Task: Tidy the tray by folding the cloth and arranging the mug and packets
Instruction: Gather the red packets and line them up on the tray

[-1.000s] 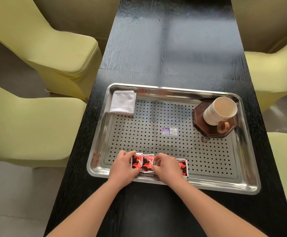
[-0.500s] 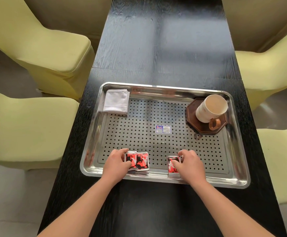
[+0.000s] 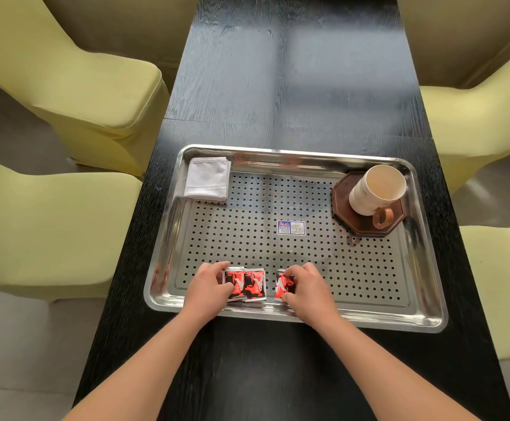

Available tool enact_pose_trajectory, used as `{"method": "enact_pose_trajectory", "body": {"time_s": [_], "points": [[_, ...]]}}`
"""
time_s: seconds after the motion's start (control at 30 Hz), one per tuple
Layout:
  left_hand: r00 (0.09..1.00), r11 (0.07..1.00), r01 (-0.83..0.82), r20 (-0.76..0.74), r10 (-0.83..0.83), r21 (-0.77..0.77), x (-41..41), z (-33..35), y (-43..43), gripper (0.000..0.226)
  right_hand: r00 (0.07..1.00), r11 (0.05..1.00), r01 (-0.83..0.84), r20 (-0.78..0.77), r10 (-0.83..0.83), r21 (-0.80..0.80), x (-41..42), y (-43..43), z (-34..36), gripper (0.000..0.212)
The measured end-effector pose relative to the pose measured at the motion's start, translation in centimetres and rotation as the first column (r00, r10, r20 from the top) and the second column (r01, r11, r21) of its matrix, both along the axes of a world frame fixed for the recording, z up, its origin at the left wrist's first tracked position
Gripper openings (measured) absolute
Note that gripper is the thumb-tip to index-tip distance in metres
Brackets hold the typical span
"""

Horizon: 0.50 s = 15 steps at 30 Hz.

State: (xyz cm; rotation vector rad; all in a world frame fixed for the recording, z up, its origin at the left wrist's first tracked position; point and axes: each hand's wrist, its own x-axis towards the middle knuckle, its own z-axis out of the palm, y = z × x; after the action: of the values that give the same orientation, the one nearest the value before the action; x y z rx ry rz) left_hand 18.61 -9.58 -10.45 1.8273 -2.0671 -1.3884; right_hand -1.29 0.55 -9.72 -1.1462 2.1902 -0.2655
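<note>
soft daylight from the far end glares pale on the table (image 3: 293,71) beyond the tray (image 3: 293,156), whose rim glints; shadows faint, edges bowed by wide-angle, mostly sharp.

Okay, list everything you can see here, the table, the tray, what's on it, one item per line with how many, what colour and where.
table: one, black wood grain, centre of view
chairs: four, yellow-green covers, two on each side of the table
tray: one, silver with a perforated floor, on the table's near part
cloth: one, white, folded, tray's far-left corner
coaster: one, dark brown, octagonal, tray's far-right corner
mug: one, cream with a brown handle, on the coaster
sticker: one, blue and white, tray's middle
packets: at least three, red and black, along the tray's near edge
left hand: grips the two left packets
right hand: pinches the right packet
</note>
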Motion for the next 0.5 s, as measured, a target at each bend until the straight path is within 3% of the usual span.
{"method": "enact_pose_trajectory", "body": {"time_s": [0.23, 0.5], "points": [[0.999, 1.0, 0.015, 0.043, -0.016, 0.016, -0.6, 0.0, -0.5, 0.058, 1.0, 1.0, -0.024, -0.018, 0.024, -0.001, -0.4, -0.3, -0.2, 0.055], [0.996, 0.998, 0.062, 0.057, -0.063, 0.009, -1.6, 0.4, 0.0, 0.058, 0.995, 0.995, -0.095, -0.042, 0.095, 0.014, 0.6, -0.8, -0.2, 0.048]]}}
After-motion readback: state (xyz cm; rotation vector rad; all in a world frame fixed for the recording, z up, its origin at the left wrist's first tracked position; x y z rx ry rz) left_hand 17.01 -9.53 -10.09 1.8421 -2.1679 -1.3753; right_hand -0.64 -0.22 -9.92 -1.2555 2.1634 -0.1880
